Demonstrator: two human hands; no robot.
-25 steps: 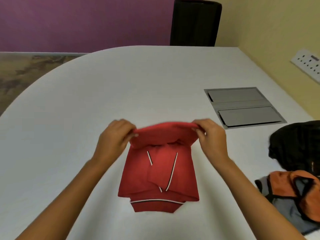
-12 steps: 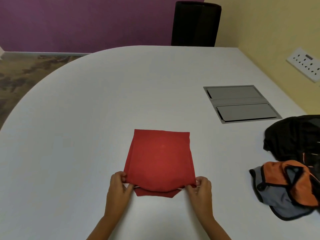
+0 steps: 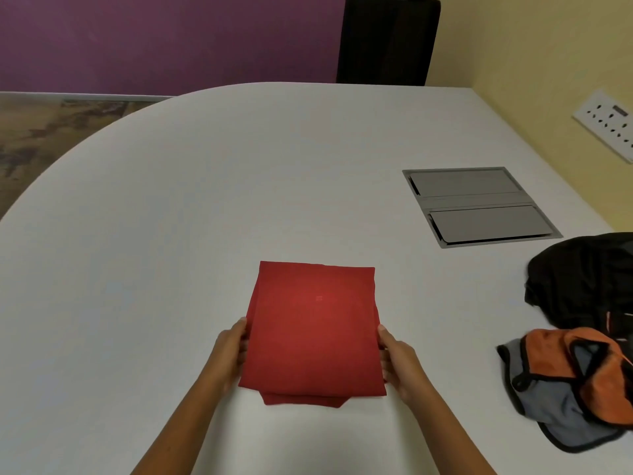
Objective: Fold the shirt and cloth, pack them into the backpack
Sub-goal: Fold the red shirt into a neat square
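A red shirt (image 3: 315,330) lies folded into a neat rectangle on the white table (image 3: 171,234), near the front edge. My left hand (image 3: 229,354) grips its left side and my right hand (image 3: 399,361) grips its right side, fingers tucked at the edges. To the right lies an orange and grey backpack (image 3: 575,382), slumped flat. Just behind it sits a crumpled black cloth (image 3: 582,279), partly cut off by the frame's right edge.
A grey cable hatch (image 3: 479,205) is set into the table at the right. A black chair (image 3: 387,39) stands at the far edge. A white wall socket (image 3: 606,121) is on the yellow wall to the right.
The shirt's far half was brought over toward me, hiding the collar. My hands then slid from the near corners to the two sides of the folded shirt.
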